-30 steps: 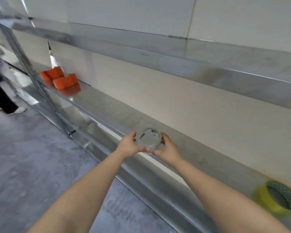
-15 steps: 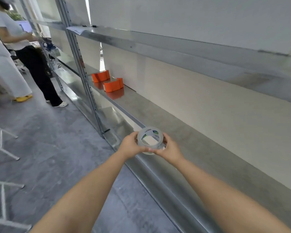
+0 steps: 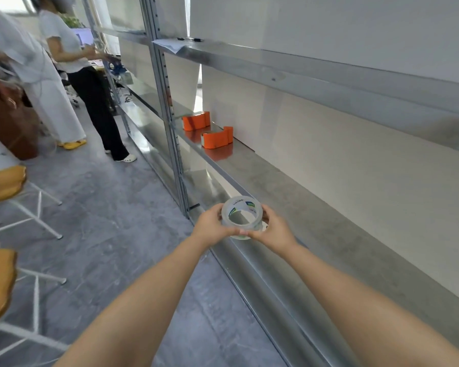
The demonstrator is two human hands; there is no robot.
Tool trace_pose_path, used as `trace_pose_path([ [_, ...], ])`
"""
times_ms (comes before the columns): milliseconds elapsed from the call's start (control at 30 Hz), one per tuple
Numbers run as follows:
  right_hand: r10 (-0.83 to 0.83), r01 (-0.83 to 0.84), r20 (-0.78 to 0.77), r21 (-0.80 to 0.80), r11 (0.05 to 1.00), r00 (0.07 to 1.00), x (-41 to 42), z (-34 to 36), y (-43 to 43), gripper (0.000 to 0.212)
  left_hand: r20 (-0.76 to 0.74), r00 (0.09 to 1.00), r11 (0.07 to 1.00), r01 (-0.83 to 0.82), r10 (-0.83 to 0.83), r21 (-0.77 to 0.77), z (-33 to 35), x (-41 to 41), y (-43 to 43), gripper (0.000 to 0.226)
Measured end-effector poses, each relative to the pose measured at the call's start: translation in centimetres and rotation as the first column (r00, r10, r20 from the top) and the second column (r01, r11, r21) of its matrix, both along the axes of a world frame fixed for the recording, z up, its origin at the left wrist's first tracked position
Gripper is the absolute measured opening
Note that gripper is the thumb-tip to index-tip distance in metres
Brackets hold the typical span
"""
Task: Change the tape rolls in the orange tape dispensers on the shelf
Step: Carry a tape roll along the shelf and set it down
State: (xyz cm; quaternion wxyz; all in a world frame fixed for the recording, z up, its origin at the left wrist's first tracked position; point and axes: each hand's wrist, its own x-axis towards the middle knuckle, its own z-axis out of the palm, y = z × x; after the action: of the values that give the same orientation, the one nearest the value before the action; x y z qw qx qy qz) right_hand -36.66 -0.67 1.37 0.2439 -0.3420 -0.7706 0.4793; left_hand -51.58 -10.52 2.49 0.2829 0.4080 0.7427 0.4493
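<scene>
A roll of clear tape (image 3: 241, 207) with a white printed core is held between both hands above the front edge of the metal shelf (image 3: 316, 207). My left hand (image 3: 211, 225) grips its left side and my right hand (image 3: 277, 230) grips its right side. Two orange tape dispensers stand further along the same shelf, well beyond my hands: the nearer dispenser (image 3: 217, 139) and the farther dispenser (image 3: 196, 121), beside the upright post.
A steel upright post (image 3: 167, 107) divides the shelving. An upper shelf (image 3: 329, 75) carries a sheet of paper and a pen. Two people (image 3: 72, 75) stand at the left. Stools with orange cushions (image 3: 3, 184) stand on the grey floor at the left.
The view has swung left along the shelving; the orange dispensers now sit nearer the centre and the yellow tape roll at the right is out of view. Both hands keep holding the clear tape roll.
</scene>
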Motion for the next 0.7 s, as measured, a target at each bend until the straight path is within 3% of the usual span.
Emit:
trace_pose_path([
  [167,0.035,-0.035,0.005,-0.003,0.999,0.999,-3.7,0.0,3.0,0.075,-0.023,0.999,1.0,-0.029,0.029,-0.005,0.3,-3.4,2.5,0.077],
  [533,0.135,-0.137,-0.044,-0.032,0.99,0.99,-12.7,1.1,10.7,0.071,0.019,0.993,0.993,-0.114,0.114,0.006,1.1,-11.3,9.0,0.072],
  [700,0.143,-0.144,-0.016,-0.049,0.988,0.99,-16.0,0.1,13.1,0.072,0.011,0.995,0.994,-0.102,0.102,-0.04,0.5,-15.0,11.6,0.082],
])
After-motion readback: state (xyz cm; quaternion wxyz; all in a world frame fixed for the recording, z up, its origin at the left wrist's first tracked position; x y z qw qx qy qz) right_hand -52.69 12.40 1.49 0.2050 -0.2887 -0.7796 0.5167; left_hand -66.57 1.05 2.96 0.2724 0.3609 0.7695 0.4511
